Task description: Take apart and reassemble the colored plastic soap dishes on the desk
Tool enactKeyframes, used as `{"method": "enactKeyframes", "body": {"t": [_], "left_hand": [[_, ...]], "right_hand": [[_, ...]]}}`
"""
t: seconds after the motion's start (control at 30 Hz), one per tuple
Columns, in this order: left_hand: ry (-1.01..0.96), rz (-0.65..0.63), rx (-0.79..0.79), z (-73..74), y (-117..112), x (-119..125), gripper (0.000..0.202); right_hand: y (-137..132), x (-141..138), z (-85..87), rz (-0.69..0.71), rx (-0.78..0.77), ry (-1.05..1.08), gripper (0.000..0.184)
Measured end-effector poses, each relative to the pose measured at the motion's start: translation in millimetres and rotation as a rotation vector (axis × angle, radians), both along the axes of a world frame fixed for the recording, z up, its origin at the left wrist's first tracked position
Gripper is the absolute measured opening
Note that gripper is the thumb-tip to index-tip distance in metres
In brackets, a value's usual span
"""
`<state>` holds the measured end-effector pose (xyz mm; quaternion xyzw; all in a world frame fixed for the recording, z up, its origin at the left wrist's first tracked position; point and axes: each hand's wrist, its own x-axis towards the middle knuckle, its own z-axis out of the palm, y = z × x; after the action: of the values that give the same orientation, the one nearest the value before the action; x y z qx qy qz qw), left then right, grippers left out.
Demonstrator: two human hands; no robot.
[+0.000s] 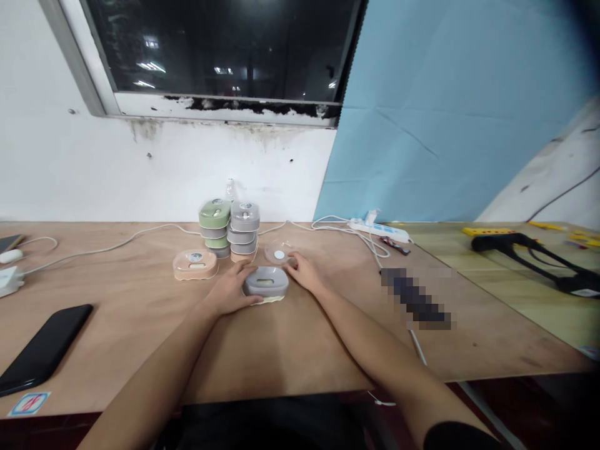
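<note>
A grey soap box (265, 282) sits open on the wooden table (300, 337), with a pale bar inside it. My left hand (230, 289) rests against its left side, fingers curled round the edge. My right hand (304, 271) lies just right of the box, its fingertips reaching a clear round lid (279, 252) with a white centre. Behind them stand two stacks of lidded boxes, a green-topped stack (215, 227) and a grey-topped stack (244, 230). A closed peach box (195, 264) sits to the left.
A black phone (44, 347) lies at the front left. White cables and a power strip (379, 230) run along the back. A black tool (534, 250) lies on the far right table. A blurred dark object (415, 299) sits right of my forearm.
</note>
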<state>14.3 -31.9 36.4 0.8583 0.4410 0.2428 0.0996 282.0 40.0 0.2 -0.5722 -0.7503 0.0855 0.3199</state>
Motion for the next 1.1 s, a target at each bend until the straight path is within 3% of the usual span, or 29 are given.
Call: {"method": "enactKeyframes", "body": {"t": [0.23, 0.3, 0.47, 0.53, 0.8, 0.97, 1.1], "left_hand": [[0.109, 0.008, -0.065, -2.2, 3.5, -3.0, 0.090], [0.101, 0.011, -0.060, -2.8, 4.6, -5.5, 0.090], [0.091, -0.005, -0.086, -4.2, 6.8, -14.4, 0.091], [0.102, -0.007, -0.096, -4.6, 7.8, -16.2, 0.089], [0.128, -0.002, -0.091, -4.6, 7.8, -11.4, 0.083], [0.120, 0.007, -0.083, -2.5, 5.0, -10.6, 0.083], [0.122, 0.004, -0.074, -1.9, 4.1, -10.8, 0.082]], "right_hand": [[23.8, -10.6, 3.0, 0.090, 0.008, -0.134, 0.031], [34.7, -8.9, 2.0, 0.049, 0.011, -0.142, 0.032], [64.8, 9.0, -4.6, -0.243, 0.031, -0.067, 0.042], [71.4, 15.7, -8.3, -0.295, 0.027, -0.042, 0.046], [71.4, 14.6, -10.4, -0.261, 0.048, -0.193, 0.053], [87.7, 23.1, -11.4, -0.308, 0.028, -0.222, 0.039], [96.7, 29.4, -12.6, -0.336, 0.003, -0.182, 0.040]]}}
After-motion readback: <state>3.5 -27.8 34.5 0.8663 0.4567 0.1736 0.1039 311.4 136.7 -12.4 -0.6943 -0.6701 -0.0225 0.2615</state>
